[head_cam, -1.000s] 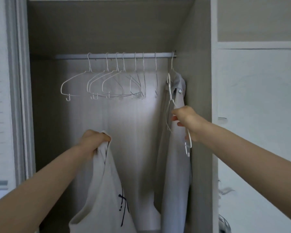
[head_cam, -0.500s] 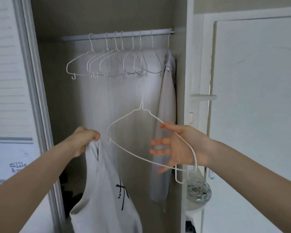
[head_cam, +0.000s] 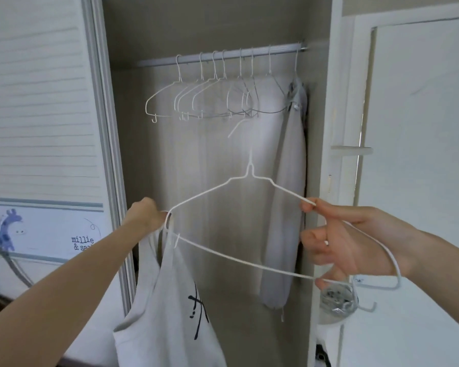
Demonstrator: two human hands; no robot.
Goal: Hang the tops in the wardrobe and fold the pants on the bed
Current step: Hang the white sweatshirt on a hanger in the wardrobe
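My left hand [head_cam: 146, 216] grips the strap of a white sleeveless top [head_cam: 170, 303] with a black mark on its front; the top hangs down from my fist. My right hand [head_cam: 342, 242] holds a white wire hanger [head_cam: 239, 181] by its right shoulder, thumb on the upper wire, fingers curled under the bottom bar. The hanger's left tip touches the strap at my left hand. Behind them the open wardrobe shows its rail [head_cam: 223, 55] with several empty white hangers [head_cam: 196, 99]. A pale grey top [head_cam: 289, 186] hangs at the rail's right end.
A slatted sliding door [head_cam: 37, 102] with a cartoon print stands on the left. The wardrobe's white side panel [head_cam: 326, 154] and a white door [head_cam: 421, 128] stand on the right. A clear glass bowl [head_cam: 338, 300] sits low beside my right hand.
My right hand took the hanger off the rail and brought it down and left. Its left tip now meets the strap in my left hand. The view has drawn closer.
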